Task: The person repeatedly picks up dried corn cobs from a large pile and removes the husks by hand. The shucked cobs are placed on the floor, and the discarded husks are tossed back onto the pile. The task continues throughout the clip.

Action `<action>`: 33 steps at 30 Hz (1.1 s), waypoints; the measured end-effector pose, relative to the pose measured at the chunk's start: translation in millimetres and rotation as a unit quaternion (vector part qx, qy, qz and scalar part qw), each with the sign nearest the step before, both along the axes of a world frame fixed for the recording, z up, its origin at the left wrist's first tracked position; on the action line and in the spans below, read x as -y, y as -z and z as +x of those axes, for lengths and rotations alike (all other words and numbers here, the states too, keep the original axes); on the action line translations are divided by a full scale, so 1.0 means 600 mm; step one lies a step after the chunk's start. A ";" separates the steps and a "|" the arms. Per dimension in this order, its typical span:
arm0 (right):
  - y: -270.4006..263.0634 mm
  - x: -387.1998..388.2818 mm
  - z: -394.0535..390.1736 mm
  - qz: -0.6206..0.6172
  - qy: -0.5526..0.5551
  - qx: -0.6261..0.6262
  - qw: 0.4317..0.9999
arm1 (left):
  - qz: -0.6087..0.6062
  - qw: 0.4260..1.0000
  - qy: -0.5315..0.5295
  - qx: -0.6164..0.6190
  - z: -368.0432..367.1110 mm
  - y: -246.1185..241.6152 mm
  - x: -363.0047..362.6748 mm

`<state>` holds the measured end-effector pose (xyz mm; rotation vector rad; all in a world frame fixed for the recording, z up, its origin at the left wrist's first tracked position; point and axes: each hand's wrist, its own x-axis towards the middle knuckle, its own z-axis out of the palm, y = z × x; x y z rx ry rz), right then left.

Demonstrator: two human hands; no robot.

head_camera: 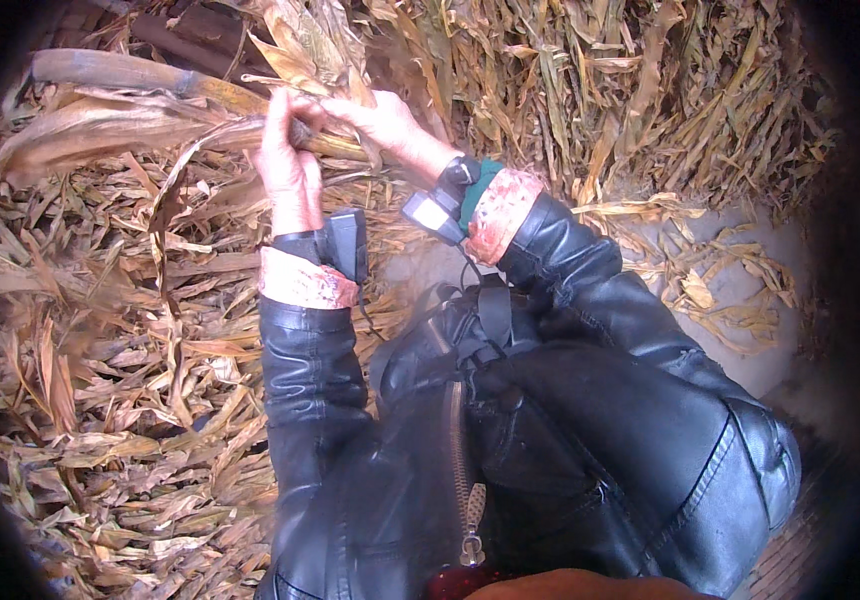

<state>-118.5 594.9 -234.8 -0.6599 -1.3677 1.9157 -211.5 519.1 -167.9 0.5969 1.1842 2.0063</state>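
Observation:
My left hand is closed around a dry corn stalk that runs from the upper left to the middle, with long dry leaves hanging from it. Close beside it, my right hand grips a bunch of pale dry husk leaves where they meet the stalk. The two hands nearly touch. Its fingertips are partly hidden behind the leaves. Black devices are strapped to both wrists, below pink patterned cuffs.
Loose dry corn leaves cover the ground at the left. Upright dry corn stalks and leaves stand bundled at the upper right. Grey ground with scattered leaves shows at the right. A black bag or jacket front with a zipper lies below my hands.

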 end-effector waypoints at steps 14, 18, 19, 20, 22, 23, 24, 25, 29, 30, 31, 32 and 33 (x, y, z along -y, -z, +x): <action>0.009 -0.018 -0.050 -0.102 0.168 0.086 0.977 | -0.018 0.996 -0.085 0.029 0.025 0.009 -0.001; 0.027 -0.001 -0.077 -0.088 0.141 0.064 0.984 | -0.033 0.991 -0.128 0.035 0.013 0.015 0.022; 0.032 0.003 -0.084 -0.085 0.133 0.060 0.986 | -0.037 0.990 -0.134 0.039 0.010 0.015 0.027; 0.036 0.007 -0.090 -0.085 0.126 0.059 0.987 | -0.034 0.991 -0.126 0.032 0.009 0.014 0.035; 0.044 0.013 -0.102 -0.078 0.115 0.056 0.989 | -0.034 0.989 -0.142 0.029 0.011 0.015 0.050; 0.047 0.015 -0.106 -0.078 0.109 0.055 0.989 | -0.033 0.989 -0.144 0.018 0.016 0.017 0.056; 0.049 0.015 -0.111 -0.077 0.103 0.057 0.990 | -0.023 0.988 -0.154 0.013 0.021 0.019 0.062; 0.051 0.015 -0.114 -0.076 0.097 0.055 0.991 | -0.028 0.988 -0.148 0.018 0.025 0.022 0.070; 0.059 0.005 -0.125 -0.077 0.078 0.044 0.993 | -0.008 0.989 -0.146 0.022 0.027 0.033 0.072; 0.061 0.004 -0.126 -0.076 0.073 0.041 0.994 | -0.004 0.988 -0.153 0.030 0.020 0.032 0.068; 0.063 0.002 -0.126 -0.080 0.067 0.037 0.994 | 0.002 0.989 -0.147 0.024 0.010 0.028 0.067; 0.065 0.002 -0.125 -0.088 0.060 0.029 0.994 | -0.019 0.988 -0.150 0.027 0.003 0.025 0.071; 0.067 0.001 -0.123 -0.091 0.056 0.020 0.994 | -0.020 0.990 -0.140 0.020 -0.006 0.020 0.073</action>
